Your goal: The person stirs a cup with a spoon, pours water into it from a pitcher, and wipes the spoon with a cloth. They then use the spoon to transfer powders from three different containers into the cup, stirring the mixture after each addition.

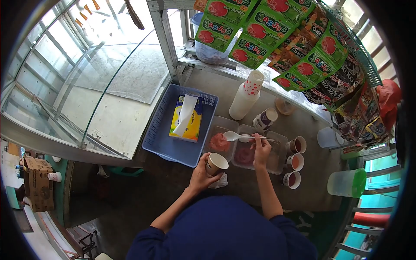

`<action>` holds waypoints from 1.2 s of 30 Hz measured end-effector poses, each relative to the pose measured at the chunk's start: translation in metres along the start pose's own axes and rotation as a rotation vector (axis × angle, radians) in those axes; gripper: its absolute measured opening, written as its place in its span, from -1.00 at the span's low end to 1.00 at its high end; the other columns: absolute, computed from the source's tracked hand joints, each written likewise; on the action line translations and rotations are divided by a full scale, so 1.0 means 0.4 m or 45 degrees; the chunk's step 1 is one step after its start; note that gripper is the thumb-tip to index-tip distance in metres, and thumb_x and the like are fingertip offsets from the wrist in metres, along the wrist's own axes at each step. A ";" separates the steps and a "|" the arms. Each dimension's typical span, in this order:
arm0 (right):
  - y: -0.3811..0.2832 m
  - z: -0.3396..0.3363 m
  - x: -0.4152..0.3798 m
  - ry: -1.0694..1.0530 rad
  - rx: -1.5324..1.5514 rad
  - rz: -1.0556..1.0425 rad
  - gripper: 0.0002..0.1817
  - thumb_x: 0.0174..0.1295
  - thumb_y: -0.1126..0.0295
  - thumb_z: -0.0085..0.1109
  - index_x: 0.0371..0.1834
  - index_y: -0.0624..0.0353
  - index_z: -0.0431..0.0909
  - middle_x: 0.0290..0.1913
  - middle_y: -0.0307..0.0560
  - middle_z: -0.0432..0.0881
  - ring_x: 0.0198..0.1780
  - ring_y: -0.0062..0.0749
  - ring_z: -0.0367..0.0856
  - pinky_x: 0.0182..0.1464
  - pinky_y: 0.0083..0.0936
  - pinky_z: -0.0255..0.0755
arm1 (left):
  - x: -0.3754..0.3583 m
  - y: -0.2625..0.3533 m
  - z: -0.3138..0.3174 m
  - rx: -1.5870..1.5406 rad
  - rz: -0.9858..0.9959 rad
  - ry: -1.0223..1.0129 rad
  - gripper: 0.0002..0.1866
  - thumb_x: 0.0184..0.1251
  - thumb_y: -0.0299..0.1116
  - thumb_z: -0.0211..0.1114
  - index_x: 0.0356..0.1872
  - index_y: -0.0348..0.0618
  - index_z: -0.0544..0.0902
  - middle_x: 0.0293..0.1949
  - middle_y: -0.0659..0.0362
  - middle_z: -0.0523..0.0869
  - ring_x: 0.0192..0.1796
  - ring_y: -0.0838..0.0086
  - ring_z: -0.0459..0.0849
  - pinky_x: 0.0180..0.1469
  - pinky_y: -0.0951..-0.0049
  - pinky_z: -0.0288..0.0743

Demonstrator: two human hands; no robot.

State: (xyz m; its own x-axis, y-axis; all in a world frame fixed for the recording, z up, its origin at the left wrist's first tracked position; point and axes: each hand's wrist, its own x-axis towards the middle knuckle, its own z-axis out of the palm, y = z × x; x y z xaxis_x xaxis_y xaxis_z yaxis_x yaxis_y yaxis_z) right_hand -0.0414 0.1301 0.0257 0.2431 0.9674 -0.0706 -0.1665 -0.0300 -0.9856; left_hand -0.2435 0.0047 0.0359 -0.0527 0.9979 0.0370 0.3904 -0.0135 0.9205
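My left hand [201, 175] is wrapped round a brown paper cup [217, 163] with a pale inside. In my right hand [261, 150] is the handle of a white spoon [231, 136], its bowl over the clear tub of orange-pink powder [219, 142]. Beside that tub stand a second clear tub with dark pink powder [244, 155] and a third with brownish contents [274, 163]. Three cups with coloured contents, a top one [298, 144], a middle one [295, 162] and a lower one [291, 180], form a column to the right.
A blue basket [161, 115] holds a yellow tissue pack [186, 118]. Behind the tubs are stacked white cups [245, 100] and another cup stack [265, 119]. Green sachets [264, 32] hang above. A green-lidded container [346, 183] stands right; a glass case [108, 82] is left.
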 end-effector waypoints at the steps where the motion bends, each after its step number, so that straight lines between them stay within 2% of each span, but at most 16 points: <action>1: -0.006 -0.002 -0.004 -0.020 0.038 0.032 -0.76 0.29 0.31 0.15 -0.32 0.30 0.64 -0.48 -0.14 0.66 -0.57 -0.70 0.45 -0.53 -0.75 0.26 | 0.001 0.002 -0.001 -0.010 -0.038 -0.001 -0.12 -0.07 -0.20 0.52 0.25 -0.21 0.19 0.04 -0.07 0.51 0.08 0.12 0.56 0.11 0.26 0.46; 6: -0.052 -0.003 -0.051 -0.160 0.111 0.153 -0.79 0.27 0.35 0.16 -0.31 0.30 0.64 -0.51 -0.14 0.65 -0.60 -0.72 0.44 -0.54 -0.76 0.26 | 0.007 -0.001 0.000 0.037 0.058 0.049 -0.13 -0.06 -0.21 0.52 0.24 -0.23 0.19 0.04 -0.08 0.52 0.07 0.11 0.56 0.10 0.26 0.45; 8: -0.076 -0.007 -0.074 -0.541 -0.056 0.185 -0.80 0.27 0.36 0.15 -0.32 0.30 0.65 -0.51 -0.16 0.64 -0.59 -0.74 0.43 -0.53 -0.77 0.26 | 0.008 -0.003 0.002 0.053 0.088 0.048 -0.13 -0.06 -0.21 0.52 0.24 -0.24 0.19 0.04 -0.08 0.52 0.08 0.10 0.56 0.10 0.26 0.45; 9: -0.084 -0.003 -0.082 -0.560 -0.088 0.180 -0.79 0.28 0.36 0.14 -0.33 0.30 0.65 -0.51 -0.16 0.64 -0.60 -0.75 0.43 -0.53 -0.78 0.25 | 0.007 -0.012 0.007 0.044 0.084 0.057 -0.13 -0.06 -0.21 0.52 0.24 -0.24 0.19 0.03 -0.08 0.52 0.08 0.11 0.56 0.10 0.26 0.45; 16: -0.080 -0.001 -0.068 -0.451 0.043 0.179 -0.79 0.29 0.36 0.12 -0.31 0.30 0.64 -0.50 -0.16 0.64 -0.61 -0.74 0.42 -0.55 -0.79 0.24 | 0.007 -0.003 0.005 0.036 0.093 0.064 -0.14 -0.06 -0.21 0.52 0.23 -0.25 0.19 0.03 -0.08 0.52 0.07 0.11 0.57 0.08 0.25 0.47; 20: -0.029 0.002 -0.037 -0.224 0.043 0.074 -0.78 0.30 0.34 0.12 -0.31 0.30 0.64 -0.50 -0.14 0.65 -0.61 -0.72 0.43 -0.56 -0.77 0.25 | 0.001 -0.011 0.008 0.051 0.089 0.065 -0.12 -0.07 -0.19 0.52 0.23 -0.21 0.17 0.02 -0.09 0.53 0.04 0.09 0.59 0.06 0.24 0.49; 22: 0.003 0.007 -0.016 -0.126 0.022 0.021 -0.77 0.30 0.33 0.12 -0.31 0.29 0.64 -0.50 -0.14 0.66 -0.61 -0.71 0.44 -0.56 -0.76 0.26 | -0.002 -0.015 0.005 -0.100 0.012 -0.043 -0.11 -0.07 -0.18 0.52 0.25 -0.17 0.15 0.00 -0.11 0.55 0.02 0.08 0.61 0.04 0.24 0.50; 24: 0.024 0.013 -0.003 -0.054 -0.320 -0.190 -0.76 0.29 0.30 0.13 -0.30 0.29 0.65 -0.50 -0.15 0.68 -0.63 -0.69 0.45 -0.57 -0.73 0.28 | -0.006 -0.019 0.005 -0.100 -0.013 -0.052 -0.11 -0.07 -0.18 0.51 0.25 -0.16 0.15 0.00 -0.11 0.55 0.01 0.08 0.61 0.04 0.25 0.50; 27: 0.040 0.023 -0.004 -0.053 -0.537 -0.240 -0.75 0.28 0.29 0.15 -0.31 0.29 0.66 -0.51 -0.17 0.69 -0.65 -0.70 0.45 -0.59 -0.72 0.29 | -0.008 -0.021 0.004 -0.072 -0.033 -0.050 -0.12 -0.07 -0.19 0.51 0.26 -0.16 0.17 -0.01 -0.12 0.56 0.02 0.08 0.61 0.05 0.25 0.50; 31: 0.057 0.025 -0.005 -0.049 -0.590 -0.229 -0.75 0.27 0.28 0.16 -0.32 0.28 0.66 -0.52 -0.18 0.69 -0.65 -0.70 0.46 -0.59 -0.71 0.30 | -0.005 -0.009 -0.006 0.000 0.033 -0.019 -0.15 -0.08 -0.20 0.51 0.23 -0.20 0.22 0.00 -0.10 0.55 0.04 0.09 0.60 0.07 0.25 0.49; 36: 0.073 0.004 0.010 -0.004 -0.373 -0.120 -0.74 0.26 0.24 0.17 -0.30 0.25 0.67 -0.52 -0.20 0.68 -0.65 -0.70 0.47 -0.59 -0.69 0.31 | -0.005 -0.012 0.002 0.053 0.060 0.019 -0.16 -0.08 -0.19 0.52 0.22 -0.21 0.25 0.00 -0.09 0.54 0.06 0.10 0.59 0.08 0.25 0.49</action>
State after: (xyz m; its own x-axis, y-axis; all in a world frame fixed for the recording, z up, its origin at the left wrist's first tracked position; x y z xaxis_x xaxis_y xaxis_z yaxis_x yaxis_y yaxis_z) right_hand -0.0468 0.1335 -0.0032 0.2415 0.9701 0.0233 0.1390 -0.0109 -0.9902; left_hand -0.2446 0.0029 0.0312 -0.0471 0.9952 0.0859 0.4310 -0.0574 0.9005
